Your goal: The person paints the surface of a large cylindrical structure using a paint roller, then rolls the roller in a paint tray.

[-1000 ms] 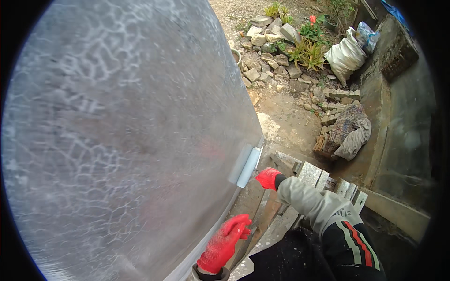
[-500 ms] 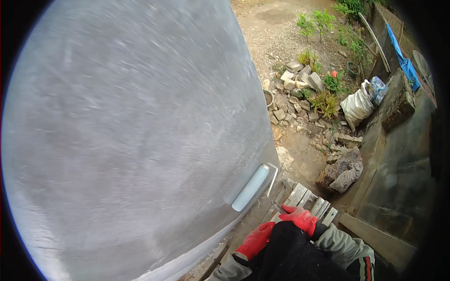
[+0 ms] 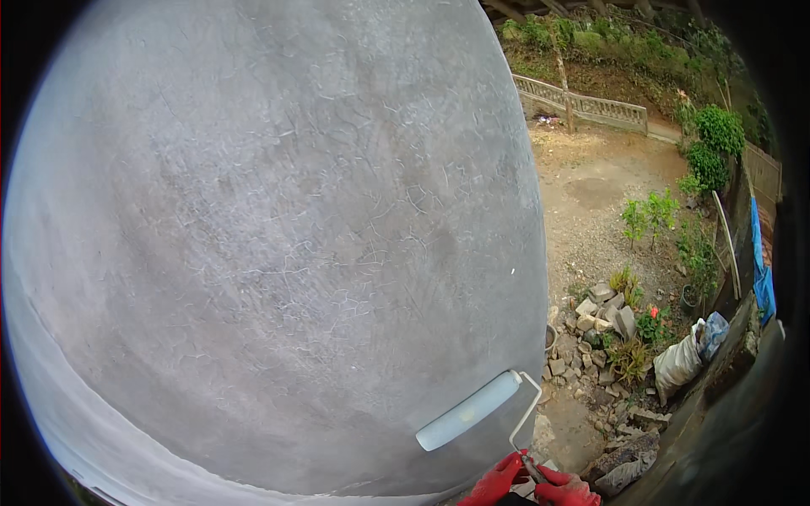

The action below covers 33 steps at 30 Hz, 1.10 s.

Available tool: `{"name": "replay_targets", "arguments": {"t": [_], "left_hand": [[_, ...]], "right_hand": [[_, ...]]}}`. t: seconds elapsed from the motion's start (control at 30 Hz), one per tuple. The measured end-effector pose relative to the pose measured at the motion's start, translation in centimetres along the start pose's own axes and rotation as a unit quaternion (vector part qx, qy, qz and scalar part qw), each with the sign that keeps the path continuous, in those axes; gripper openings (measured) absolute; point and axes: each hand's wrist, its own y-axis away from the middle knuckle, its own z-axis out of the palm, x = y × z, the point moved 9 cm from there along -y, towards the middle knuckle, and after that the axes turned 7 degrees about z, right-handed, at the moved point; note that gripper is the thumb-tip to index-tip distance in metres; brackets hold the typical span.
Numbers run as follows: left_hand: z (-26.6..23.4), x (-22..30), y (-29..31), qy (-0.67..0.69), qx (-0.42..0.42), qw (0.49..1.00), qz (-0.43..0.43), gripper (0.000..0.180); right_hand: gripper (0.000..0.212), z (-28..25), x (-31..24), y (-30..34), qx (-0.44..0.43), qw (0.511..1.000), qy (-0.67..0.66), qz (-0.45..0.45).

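A paint roller with a pale blue sleeve [image 3: 469,412] and a bent white wire frame is held up against the grey wall [image 3: 278,253], near its right edge. Both my hands, in red gloves, meet at the roller's dark handle at the bottom of the view. My left hand [image 3: 494,482] closes on the handle's upper end from the left. From the right, my right hand [image 3: 565,489] wraps the handle a little lower. The lower part of both hands and my forearms are cut off by the frame's edge.
Fine cracks run over the wall. Beyond its right edge lie a heap of broken blocks [image 3: 606,312], a white sack [image 3: 677,364] and a blue tarp [image 3: 763,282]. A low balustrade [image 3: 591,103] stands far back in the dirt yard. Pale boards show just below my hands.
The view has tilted up, showing more wall and yard. My left hand, earlier apart from the roller, has come to the handle beside my right hand.
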Motion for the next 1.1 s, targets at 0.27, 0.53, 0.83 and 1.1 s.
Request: {"name": "replay_targets", "arguments": {"t": [0.27,0.53,0.83,1.1], "left_hand": [[10.4,18.2,6.8,0.004,0.028,0.961,0.275,0.033],[14.9,27.9,8.0,0.132,-0.046,0.938,0.317,0.028],[16.8,40.8,13.1,-0.007,-0.013,0.877,0.480,0.040],[14.6,41.1,19.5,-0.007,-0.025,0.832,0.555,0.044]], "right_hand": [[0.048,1.1,-14.8,2.1,-0.022,0.994,0.045,-0.092],[0.050,1.9,-25.5,3.5,0.141,0.929,0.159,-0.302],[0.025,3.5,-41.3,7.4,0.495,0.699,0.466,-0.221],[0.046,3.4,-58.1,0.7,0.255,0.846,0.179,-0.433]]}}
